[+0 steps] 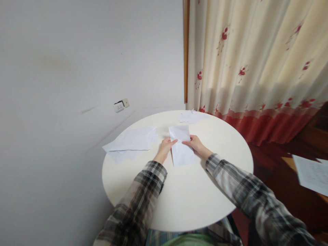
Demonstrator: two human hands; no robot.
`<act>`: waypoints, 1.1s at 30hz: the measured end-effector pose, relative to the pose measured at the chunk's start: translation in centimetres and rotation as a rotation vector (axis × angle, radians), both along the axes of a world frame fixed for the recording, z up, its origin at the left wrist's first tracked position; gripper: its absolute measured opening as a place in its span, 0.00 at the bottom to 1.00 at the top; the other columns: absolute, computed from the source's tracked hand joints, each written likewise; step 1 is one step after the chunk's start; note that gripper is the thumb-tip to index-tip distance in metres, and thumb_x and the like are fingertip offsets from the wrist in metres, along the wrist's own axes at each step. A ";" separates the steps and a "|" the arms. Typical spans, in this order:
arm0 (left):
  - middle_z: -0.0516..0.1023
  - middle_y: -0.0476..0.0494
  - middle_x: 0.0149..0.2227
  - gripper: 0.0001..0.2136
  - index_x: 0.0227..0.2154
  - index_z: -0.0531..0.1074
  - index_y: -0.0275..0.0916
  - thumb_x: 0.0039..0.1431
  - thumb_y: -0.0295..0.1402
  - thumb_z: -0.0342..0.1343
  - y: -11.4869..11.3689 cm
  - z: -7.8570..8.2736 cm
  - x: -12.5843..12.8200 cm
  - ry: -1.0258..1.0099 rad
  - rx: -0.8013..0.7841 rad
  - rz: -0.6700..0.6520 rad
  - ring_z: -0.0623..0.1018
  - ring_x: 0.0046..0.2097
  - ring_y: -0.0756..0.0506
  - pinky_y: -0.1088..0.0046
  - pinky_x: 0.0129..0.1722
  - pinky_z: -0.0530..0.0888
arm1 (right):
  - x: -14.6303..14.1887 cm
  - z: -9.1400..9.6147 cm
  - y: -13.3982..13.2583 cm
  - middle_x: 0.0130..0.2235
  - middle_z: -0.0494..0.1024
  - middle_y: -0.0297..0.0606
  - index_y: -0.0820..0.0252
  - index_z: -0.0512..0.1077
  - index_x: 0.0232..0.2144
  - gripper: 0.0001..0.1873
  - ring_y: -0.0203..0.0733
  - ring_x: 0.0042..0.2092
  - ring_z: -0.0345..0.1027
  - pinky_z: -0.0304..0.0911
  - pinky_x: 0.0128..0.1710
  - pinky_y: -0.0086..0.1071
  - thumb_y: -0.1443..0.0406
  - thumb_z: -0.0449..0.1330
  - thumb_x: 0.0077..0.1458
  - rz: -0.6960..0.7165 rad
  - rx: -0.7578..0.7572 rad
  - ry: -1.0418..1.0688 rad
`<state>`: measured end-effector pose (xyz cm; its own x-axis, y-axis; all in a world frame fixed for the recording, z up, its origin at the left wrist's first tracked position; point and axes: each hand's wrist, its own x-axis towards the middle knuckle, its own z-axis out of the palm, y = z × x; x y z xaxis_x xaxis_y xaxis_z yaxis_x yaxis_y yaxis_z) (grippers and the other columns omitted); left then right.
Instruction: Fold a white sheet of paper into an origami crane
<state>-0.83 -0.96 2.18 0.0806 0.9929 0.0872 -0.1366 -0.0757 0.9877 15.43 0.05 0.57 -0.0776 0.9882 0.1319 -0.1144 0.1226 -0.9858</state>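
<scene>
Clock positions refer to the round white tabletop (179, 205), with 12 at the edge farthest from the person. The white paper (183, 155) is located just toward 12 from the centre. The left hand (164, 150) pinches its 9 o'clock edge between thumb and fingers; the right hand (197, 144) pinches its 3 o'clock edge likewise. Both thumbs rest on the upper face.

A paper stack (130, 139) lies at 10 o'clock, its outer corner reaching the rim. Loose paper pieces (191, 117) lie near the rim, just past 12.

Room: a pale wall (64, 85) borders the tabletop from 9 to 12 and carries a wall socket (118, 107) toward 11. A cream curtain (246, 61) with red flowers and a red lower band hangs toward 1. A dark reddish floor (262, 164) shows toward 3; beyond it, a printed sheet (311, 174) lies on a separate surface.
</scene>
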 end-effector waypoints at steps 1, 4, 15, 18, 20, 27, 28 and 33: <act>0.78 0.41 0.27 0.15 0.26 0.74 0.32 0.35 0.37 0.65 0.0 0.0 0.1 -0.012 0.003 0.020 0.76 0.30 0.44 0.69 0.34 0.71 | 0.0 -0.1 0.1 0.28 0.78 0.40 0.67 0.73 0.28 0.19 0.40 0.26 0.69 0.64 0.24 0.31 0.64 0.67 0.28 0.014 0.007 -0.004; 0.78 0.41 0.28 0.16 0.28 0.74 0.32 0.36 0.38 0.64 -0.1 0.1 0.1 -0.060 0.022 0.048 0.76 0.31 0.44 0.69 0.34 0.71 | 0.0 -0.3 0.2 0.29 0.78 0.41 0.67 0.73 0.28 0.19 0.40 0.27 0.69 0.65 0.25 0.31 0.64 0.67 0.28 0.048 0.023 -0.032; 0.78 0.41 0.36 0.16 0.33 0.72 0.34 0.39 0.36 0.62 0.9 -0.3 -0.4 -0.240 0.048 0.204 0.76 0.37 0.45 0.69 0.40 0.70 | -0.1 -0.1 -0.1 0.25 0.76 0.35 0.67 0.73 0.26 0.17 0.36 0.24 0.66 0.61 0.23 0.27 0.64 0.67 0.28 0.167 0.031 -0.222; 0.77 0.42 0.37 0.15 0.34 0.72 0.35 0.41 0.35 0.61 1.2 -0.5 -0.6 -0.270 0.039 0.237 0.76 0.38 0.46 0.70 0.40 0.70 | 0.0 0.0 -0.2 0.26 0.76 0.35 0.67 0.73 0.27 0.18 0.35 0.25 0.65 0.60 0.23 0.26 0.64 0.67 0.28 0.204 0.036 -0.233; 0.77 0.42 0.37 0.14 0.34 0.71 0.35 0.41 0.33 0.61 1.4 -0.7 -0.7 -0.300 0.042 0.284 0.75 0.37 0.47 0.72 0.40 0.70 | 0.1 0.1 -0.3 0.27 0.76 0.35 0.67 0.73 0.28 0.19 0.35 0.25 0.65 0.60 0.24 0.26 0.64 0.67 0.29 0.230 0.038 -0.238; 0.77 0.43 0.33 0.07 0.30 0.71 0.34 0.47 0.30 0.57 1.5 -0.5 -0.8 -0.404 0.004 0.339 0.75 0.34 0.49 0.74 0.39 0.69 | 0.2 0.1 -0.4 0.27 0.76 0.35 0.67 0.73 0.29 0.19 0.36 0.27 0.66 0.61 0.26 0.27 0.63 0.66 0.29 0.252 0.026 -0.258; 0.77 0.43 0.33 0.06 0.30 0.71 0.33 0.48 0.30 0.57 1.5 -0.4 -0.8 -0.416 -0.006 0.339 0.75 0.35 0.49 0.74 0.39 0.69 | 0.1 0.0 -0.3 0.27 0.76 0.35 0.67 0.73 0.28 0.19 0.36 0.27 0.66 0.61 0.26 0.27 0.64 0.66 0.29 0.240 0.029 -0.262; 0.76 0.35 0.39 0.17 0.33 0.71 0.31 0.58 0.38 0.41 1.6 0.1 -1.2 -0.504 -0.085 0.247 0.76 0.39 0.47 0.72 0.42 0.69 | -0.2 -0.5 0.3 0.27 0.76 0.36 0.66 0.72 0.26 0.16 0.37 0.26 0.66 0.62 0.26 0.28 0.65 0.65 0.28 0.029 0.028 -0.165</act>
<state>-2.00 0.63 2.28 -0.1856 0.9823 -0.0266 -0.5812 -0.0878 0.8090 15.20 0.33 0.08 -0.1289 0.9814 0.1424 0.0453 0.1493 -0.9878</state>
